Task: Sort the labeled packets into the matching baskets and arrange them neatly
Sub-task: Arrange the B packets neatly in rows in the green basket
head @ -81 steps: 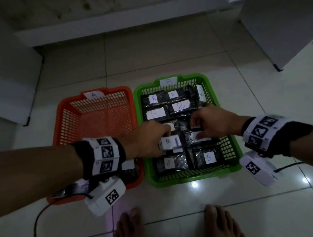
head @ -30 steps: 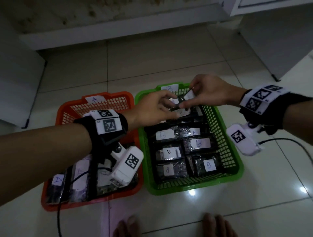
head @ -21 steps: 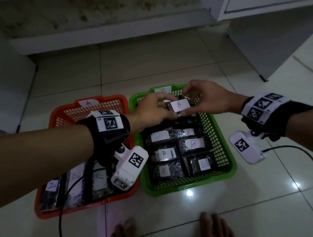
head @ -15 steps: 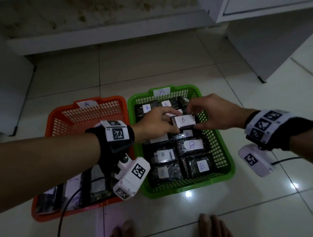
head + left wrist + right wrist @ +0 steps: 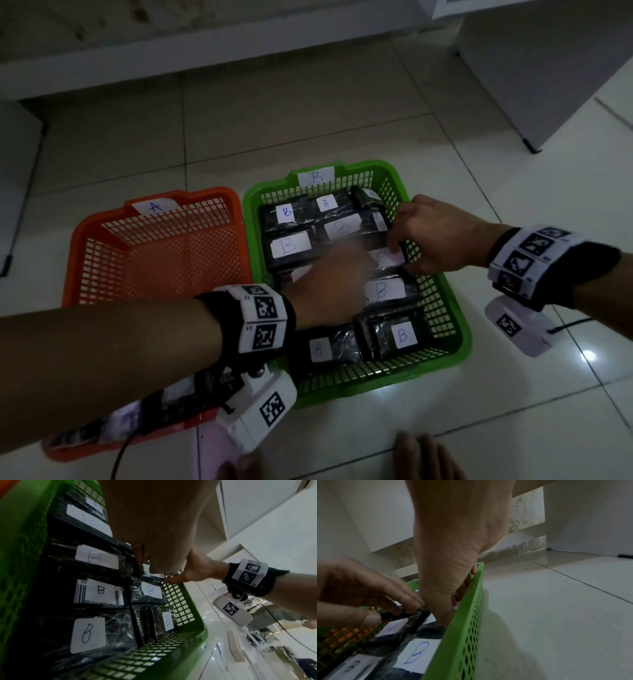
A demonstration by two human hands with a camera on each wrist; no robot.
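I am setting a dark packet marked B (image 5: pixel 383 257) into a gap on the right side of the green basket (image 5: pixel 455 349), my right hand (image 5: pixel 431 236) pinching its far end against the basket's mesh wall while my left hand (image 5: pixel 329 287), blurred in the head view, is curling its fingers over the near end, as the right wrist view is showing. Both hands are grasping this one packet, which is lying low among its neighbours and is not yet released. Around it the B packets (image 5: pixel 390 337) are lying label-up in two rough columns, though one at the far right corner (image 5: pixel 364 197) is sitting tilted and is probably wanting straightening. The orange basket (image 5: pixel 89 240), tagged A, is showing bare mesh across its far half, with a few packets (image 5: pixel 178 394) at its near end mostly hidden under my left forearm, so I cannot tell how tidy they are lying. No loose packets are showing on the floor (image 5: pixel 513 428), so I am judging the sorting nearly finished and only the neatening left
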